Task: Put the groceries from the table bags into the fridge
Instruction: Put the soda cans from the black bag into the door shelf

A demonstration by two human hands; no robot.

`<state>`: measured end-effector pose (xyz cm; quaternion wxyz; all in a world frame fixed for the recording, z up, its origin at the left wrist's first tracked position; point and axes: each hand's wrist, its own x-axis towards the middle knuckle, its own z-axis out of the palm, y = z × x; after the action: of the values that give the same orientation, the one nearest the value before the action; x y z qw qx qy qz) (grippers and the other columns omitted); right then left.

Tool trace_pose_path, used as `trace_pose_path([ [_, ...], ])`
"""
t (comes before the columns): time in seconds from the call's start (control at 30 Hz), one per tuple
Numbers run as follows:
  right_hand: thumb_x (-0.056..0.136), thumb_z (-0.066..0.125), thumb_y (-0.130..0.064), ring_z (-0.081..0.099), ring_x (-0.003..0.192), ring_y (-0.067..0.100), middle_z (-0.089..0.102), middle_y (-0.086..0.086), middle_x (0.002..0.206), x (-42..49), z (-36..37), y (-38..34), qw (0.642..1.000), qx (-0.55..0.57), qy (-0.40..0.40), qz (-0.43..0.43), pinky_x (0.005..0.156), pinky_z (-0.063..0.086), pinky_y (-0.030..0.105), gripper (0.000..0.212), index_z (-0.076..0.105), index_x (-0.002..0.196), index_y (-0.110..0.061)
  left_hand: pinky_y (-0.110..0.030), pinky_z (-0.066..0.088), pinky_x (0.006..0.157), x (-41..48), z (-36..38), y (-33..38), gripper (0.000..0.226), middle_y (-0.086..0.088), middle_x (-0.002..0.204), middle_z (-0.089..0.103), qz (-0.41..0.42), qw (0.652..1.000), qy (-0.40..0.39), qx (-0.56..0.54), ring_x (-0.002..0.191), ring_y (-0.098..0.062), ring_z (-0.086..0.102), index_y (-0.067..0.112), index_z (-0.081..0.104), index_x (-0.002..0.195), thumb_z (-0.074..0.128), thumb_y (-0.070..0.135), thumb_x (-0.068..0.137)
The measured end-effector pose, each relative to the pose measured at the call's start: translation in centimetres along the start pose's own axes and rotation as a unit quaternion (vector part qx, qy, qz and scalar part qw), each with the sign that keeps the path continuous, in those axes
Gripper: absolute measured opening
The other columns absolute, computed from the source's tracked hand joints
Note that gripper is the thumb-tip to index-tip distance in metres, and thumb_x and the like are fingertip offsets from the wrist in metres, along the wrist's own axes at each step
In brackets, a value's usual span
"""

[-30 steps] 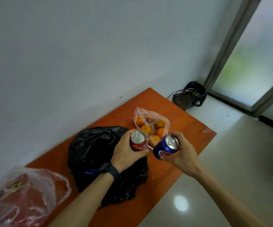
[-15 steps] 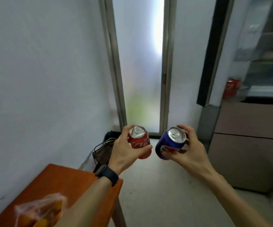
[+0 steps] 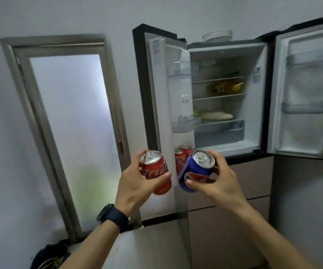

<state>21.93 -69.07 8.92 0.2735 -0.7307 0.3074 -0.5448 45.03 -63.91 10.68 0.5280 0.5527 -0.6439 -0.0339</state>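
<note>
Clasped in left hand (image 3: 137, 188) and right hand (image 3: 221, 188), a red aluminium can (image 3: 155, 170) and blue aluminium can (image 3: 194, 172) are now being brought before the open grey fridge (image 3: 253, 181).

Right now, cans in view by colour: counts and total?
Red: 3. One red can in the left hand, plus what look like 2 door cans, partly hidden, in the left fridge door.
Blue: 1. The blue can in the right hand.
Total: 4.
</note>
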Motion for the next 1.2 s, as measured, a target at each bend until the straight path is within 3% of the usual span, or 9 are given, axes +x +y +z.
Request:
trace_pose_path([
  [0.2, 0.063, 0.095, -0.027, 0.059, 0.110, -0.007, 0.063, -0.023, 0.116, 10.5, -2.6, 3.7, 0.998, -0.022, 0.058, -0.023, 0.088, 0.053, 0.016, 0.082, 0.047, 0.128, -0.039, -0.005, 0.048, 0.071, 11.9, 4.0, 0.1, 0.085, 0.032, 0.106, 0.051, 0.055, 0.998, 0.002, -0.015, 0.092, 0.015, 0.055, 0.042, 0.038, 0.131, 0.074, 0.068, 0.059],
  [0.4, 0.066, 0.093, -0.026, 0.058, 0.111, 0.001, 0.060, -0.012, 0.125, 20.6, -5.6, 6.3, 0.992, -0.017, 0.109, -0.057, 0.083, 0.049, 0.009, 0.080, 0.048, 0.132, -0.035, -0.028, 0.053, 0.091, 23.2, 7.6, 1.2, 0.090, 0.008, 0.124, 0.058, 0.059, 0.998, 0.020, 0.004, 0.107, -0.009, 0.059, 0.027, 0.039, 0.141, 0.081, 0.056, 0.067],
  [0.53, 0.071, 0.090, -0.023, 0.055, 0.118, 0.006, 0.055, -0.010, 0.132, 27.1, -7.3, 8.6, 0.992, 0.011, 0.110, -0.063, 0.083, 0.054, 0.016, 0.083, 0.043, 0.139, -0.034, -0.028, 0.049, 0.092, 28.8, 10.9, 2.0, 0.085, -0.001, 0.130, 0.057, 0.046, 0.997, 0.036, 0.058, 0.109, -0.012, 0.056, 0.020, 0.040, 0.140, 0.084, 0.045, 0.072],
  [0.63, 0.073, 0.089, -0.021, 0.054, 0.117, 0.005, 0.054, -0.013, 0.132, 31.7, -7.6, 11.4, 0.994, 0.015, 0.080, -0.071, 0.089, 0.053, 0.022, 0.083, 0.041, 0.140, -0.032, -0.036, 0.051, 0.097, 31.7, 13.8, 1.6, 0.089, -0.004, 0.130, 0.053, 0.029, 0.992, 0.052, 0.114, 0.115, -0.020, 0.056, 0.016, 0.041, 0.138, 0.085, 0.049, 0.069],
  [0.73, 0.071, 0.090, -0.023, 0.054, 0.114, -0.001, 0.055, -0.018, 0.126, 35.4, -7.1, 14.5, 0.997, 0.018, 0.033, -0.073, 0.087, 0.051, 0.020, 0.082, 0.043, 0.137, -0.033, -0.037, 0.049, 0.097, 33.4, 16.1, 1.0, 0.089, -0.006, 0.131, 0.053, -0.002, 0.981, 0.043, 0.190, 0.116, -0.024, 0.056, 0.016, 0.040, 0.138, 0.083, 0.054, 0.070],
  [0.93, 0.068, 0.089, -0.043, 0.056, 0.117, 0.009, 0.056, -0.013, 0.123, 40.3, -5.0, 20.1, 0.992, -0.004, -0.113, -0.058, 0.100, 0.050, 0.032, 0.086, 0.043, 0.139, -0.030, -0.042, 0.048, 0.099, 35.2, 18.3, 0.0, 0.102, -0.014, 0.141, 0.047, -0.095, 0.957, -0.011, 0.275, 0.121, -0.034, 0.056, 0.026, 0.016, 0.150, 0.078, 0.055, 0.075],
  [1.0, 0.069, 0.085, -0.054, 0.048, 0.117, 0.010, 0.050, -0.016, 0.112, 41.2, -4.2, 20.9, 0.986, -0.066, -0.134, -0.074, 0.099, 0.043, 0.030, 0.086, 0.043, 0.140, -0.031, -0.043, 0.048, 0.099, 35.3, 18.6, -0.3, 0.101, -0.015, 0.141, 0.045, -0.127, 0.942, -0.033, 0.309, 0.121, -0.035, 0.056, 0.029, 0.014, 0.151, 0.076, 0.058, 0.076],
  [1.1, 0.071, 0.082, -0.056, 0.042, 0.112, 0.011, 0.037, -0.027, 0.098, 41.5, -3.6, 21.6, 0.981, -0.086, -0.149, -0.087, 0.092, 0.037, 0.027, 0.079, 0.045, 0.137, -0.036, -0.042, 0.049, 0.095, 35.1, 19.1, -0.7, 0.091, -0.016, 0.135, 0.046, -0.169, 0.921, -0.047, 0.347, 0.117, -0.036, 0.057, 0.025, 0.024, 0.145, 0.072, 0.063, 0.078],
  [1.2, 0.070, 0.084, -0.053, 0.058, 0.113, 0.012, 0.056, -0.023, 0.110, 41.4, -3.2, 22.0, 0.982, -0.030, -0.159, -0.097, 0.089, 0.046, 0.026, 0.075, 0.043, 0.131, -0.039, -0.043, 0.049, 0.097, 35.3, 19.3, -0.4, 0.093, -0.016, 0.136, 0.044, -0.201, 0.912, -0.038, 0.355, 0.119, -0.036, 0.055, 0.021, 0.027, 0.144, 0.074, 0.063, 0.075],
])
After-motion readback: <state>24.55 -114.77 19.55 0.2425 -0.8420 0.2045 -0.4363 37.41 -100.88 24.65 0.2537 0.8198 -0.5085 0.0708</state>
